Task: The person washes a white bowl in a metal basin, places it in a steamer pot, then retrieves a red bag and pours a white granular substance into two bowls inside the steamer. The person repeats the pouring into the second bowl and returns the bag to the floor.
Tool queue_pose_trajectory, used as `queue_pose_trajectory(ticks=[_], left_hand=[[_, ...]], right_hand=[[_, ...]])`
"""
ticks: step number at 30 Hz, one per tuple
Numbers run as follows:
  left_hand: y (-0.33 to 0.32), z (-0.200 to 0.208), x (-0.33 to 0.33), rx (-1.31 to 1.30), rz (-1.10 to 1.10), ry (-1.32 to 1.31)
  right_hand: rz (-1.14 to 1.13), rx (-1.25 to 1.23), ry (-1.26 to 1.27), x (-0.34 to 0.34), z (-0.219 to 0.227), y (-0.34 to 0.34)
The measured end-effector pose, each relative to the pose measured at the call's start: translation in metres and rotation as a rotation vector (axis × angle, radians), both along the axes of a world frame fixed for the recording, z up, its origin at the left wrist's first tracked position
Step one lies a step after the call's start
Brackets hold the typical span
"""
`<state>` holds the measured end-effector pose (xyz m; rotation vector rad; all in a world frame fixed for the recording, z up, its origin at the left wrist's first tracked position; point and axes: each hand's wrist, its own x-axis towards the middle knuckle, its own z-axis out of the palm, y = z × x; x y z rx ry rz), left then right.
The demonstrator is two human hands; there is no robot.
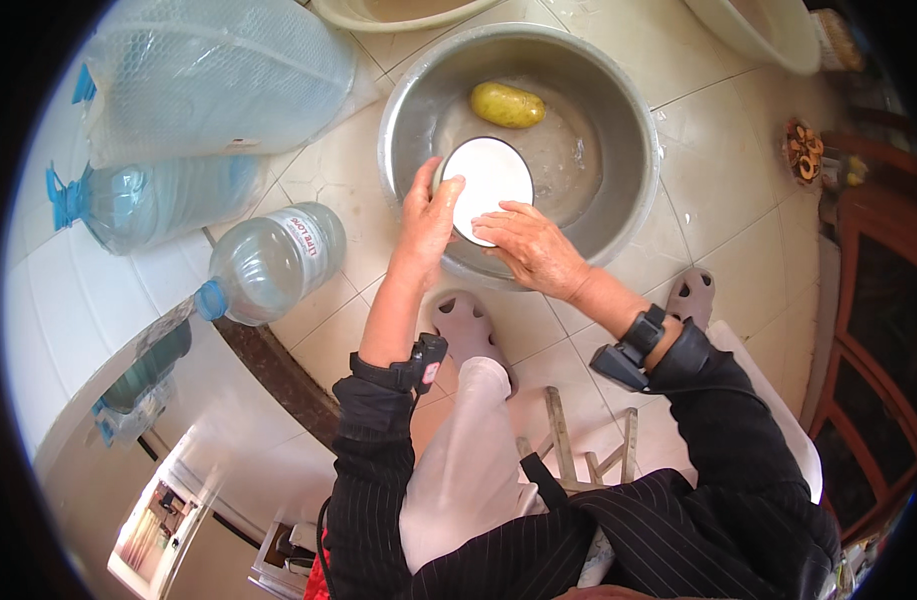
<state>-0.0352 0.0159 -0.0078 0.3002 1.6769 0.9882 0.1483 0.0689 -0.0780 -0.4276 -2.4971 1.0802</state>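
Note:
My left hand (430, 215) grips the left side of a white round bowl (490, 175) with a dark rim, the thumb lying over its edge. At the bowl's lower right, my right hand (531, 243) holds the rim with its fingers laid over the white surface. Both hands hold the bowl over the near part of a large grey metal basin (638, 165). Inside the basin, just beyond the bowl, sits a yellow oblong thing (507, 105) that looks wet; its kind is unclear. Shallow water seems to cover the basin's bottom.
Large clear water bottles (273, 265) with blue caps lie at the left, beside a plastic-wrapped pack (218, 80). Pale basins (763, 30) stand at the far side. A wooden stool (561, 425) is by my legs. Dark wooden furniture (878, 300) stands at the right.

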Motion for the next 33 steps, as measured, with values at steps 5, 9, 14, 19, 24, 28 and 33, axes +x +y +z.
queue_pose_trajectory(ticks=[5,9,14,19,24,28,33], left_hand=[[0.003,0.007,-0.004,-0.025,-0.08,-0.022],[-0.001,-0.006,0.024,0.14,0.141,-0.08],[-0.011,-0.018,0.02,0.161,0.108,0.015],[-0.004,-0.024,0.018,0.212,0.159,0.049],[-0.008,-0.012,0.011,0.071,0.063,0.01],[-0.001,0.001,0.01,0.055,0.028,-0.067],[-0.003,0.01,0.025,0.073,-0.042,-0.102]], right_hand=[[0.051,0.268,0.022,0.0,0.018,0.02],[-0.178,-0.049,0.061,-0.011,0.025,0.001],[-0.144,0.039,0.155,-0.007,0.026,0.004],[-0.122,-0.039,0.005,-0.014,0.02,-0.002],[0.024,0.246,-0.08,0.006,0.001,0.019],[-0.077,0.044,0.009,0.009,0.004,0.017],[-0.476,-1.357,0.244,-0.014,0.032,0.008]])
